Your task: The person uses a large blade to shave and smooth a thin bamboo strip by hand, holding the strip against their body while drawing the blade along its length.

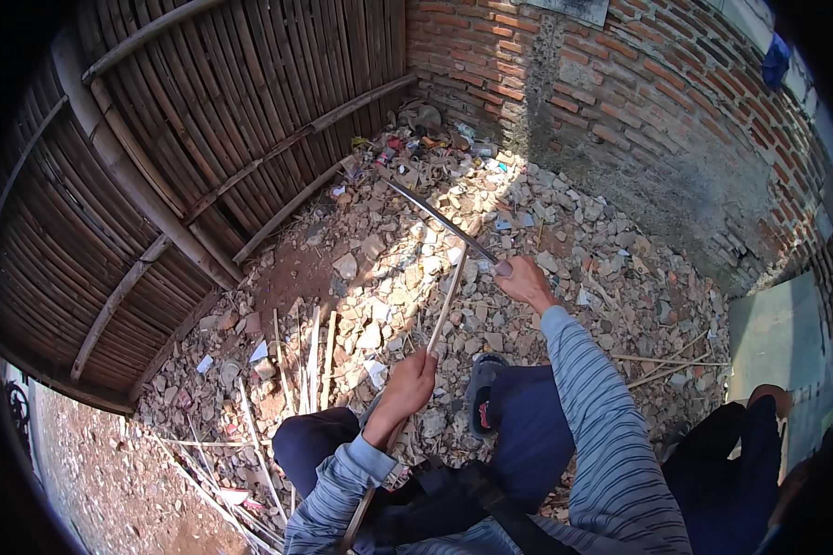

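Head view, L hand fingers gripping bamboo strip, R hand fingers closed on long blade w/ edge at strip's tip

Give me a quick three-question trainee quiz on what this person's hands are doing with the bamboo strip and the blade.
1. True or false: the left hand grips the bamboo strip.
2. Which hand holds the long blade? A) left B) right C) neither
3. Fill in: the fence on the left is made of ____ slats.

Key: 1 true. 2 B: the right hand holds the blade's handle end, with the blade reaching up and left over the rubble. 3 bamboo.
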The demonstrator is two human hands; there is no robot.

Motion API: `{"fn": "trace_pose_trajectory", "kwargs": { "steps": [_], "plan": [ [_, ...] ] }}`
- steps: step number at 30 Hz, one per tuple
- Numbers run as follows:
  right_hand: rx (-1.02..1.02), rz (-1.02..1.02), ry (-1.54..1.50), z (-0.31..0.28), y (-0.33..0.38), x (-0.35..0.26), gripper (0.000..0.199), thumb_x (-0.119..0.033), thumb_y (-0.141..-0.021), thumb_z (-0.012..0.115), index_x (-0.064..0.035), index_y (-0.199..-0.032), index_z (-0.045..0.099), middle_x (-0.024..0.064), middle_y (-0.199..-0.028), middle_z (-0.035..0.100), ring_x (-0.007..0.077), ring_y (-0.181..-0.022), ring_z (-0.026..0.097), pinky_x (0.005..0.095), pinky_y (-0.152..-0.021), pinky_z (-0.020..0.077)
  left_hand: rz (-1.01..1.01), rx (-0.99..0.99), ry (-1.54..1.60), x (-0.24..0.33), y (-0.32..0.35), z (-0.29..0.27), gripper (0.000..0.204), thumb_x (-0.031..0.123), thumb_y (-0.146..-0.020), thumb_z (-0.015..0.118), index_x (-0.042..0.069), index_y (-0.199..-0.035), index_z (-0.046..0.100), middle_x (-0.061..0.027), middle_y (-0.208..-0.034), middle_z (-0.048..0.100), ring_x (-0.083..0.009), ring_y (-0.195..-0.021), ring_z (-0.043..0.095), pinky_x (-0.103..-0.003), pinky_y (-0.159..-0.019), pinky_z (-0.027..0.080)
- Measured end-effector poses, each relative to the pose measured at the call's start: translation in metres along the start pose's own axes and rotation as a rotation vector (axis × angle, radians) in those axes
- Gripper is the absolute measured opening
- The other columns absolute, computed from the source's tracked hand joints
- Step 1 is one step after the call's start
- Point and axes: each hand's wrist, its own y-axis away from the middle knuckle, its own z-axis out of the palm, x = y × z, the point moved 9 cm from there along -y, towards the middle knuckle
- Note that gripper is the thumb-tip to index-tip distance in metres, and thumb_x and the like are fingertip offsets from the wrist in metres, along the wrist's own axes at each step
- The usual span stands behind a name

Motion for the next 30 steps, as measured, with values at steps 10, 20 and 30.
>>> {"fn": "trace_pose_trajectory", "kwargs": {
  "steps": [10, 20, 30],
  "plan": [
    [0.014, 0.103, 0.044, -0.006, -0.008, 0.021, 0.028, -0.032, -0.081, 0.074, -0.0055, -0.091, 0.079, 0.0224, -0.091, 0.075, 0.043, -0.085, 0.073, 0.0511, -0.079, 0.0573, 0.057, 0.006, -0.018, 0.0, 0.002, 0.008, 0.045, 0.035, -0.112, 0.045, -0.005, -0.097, 0.058, -0.0241, -0.076, 0.06, -0.0396, -0.072, 0.059, -0.051, -0.072, 0.046],
    [-0.102, -0.129, 0.031, -0.004, 0.013, -0.025, 0.027, -0.031, -0.083, 0.075, -0.007, -0.095, 0.078, 0.0196, -0.089, 0.075, 0.0414, -0.085, 0.073, 0.0506, -0.08, 0.0575, -0.014, -0.012, 0.22, -0.022, -0.013, 0.01, 0.041, 0.037, -0.114, 0.045, 0.005, -0.089, 0.053, -0.0005, -0.068, 0.048, -0.0139, -0.061, 0.046, -0.034, -0.057, 0.038],
    [-0.304, -0.386, 0.005, 0.043, 0.046, -0.09, 0.026, -0.031, -0.083, 0.074, -0.0092, -0.096, 0.079, 0.0196, -0.084, 0.076, 0.0405, -0.079, 0.074, 0.0517, -0.076, 0.058, -0.377, -0.193, 0.92, -0.032, -0.012, 0.017, 0.029, 0.033, -0.115, 0.038, 0.014, -0.096, 0.05, 0.0063, -0.064, 0.037, -0.0068, -0.045, 0.029, -0.027, -0.04, 0.021]
  ]
}}
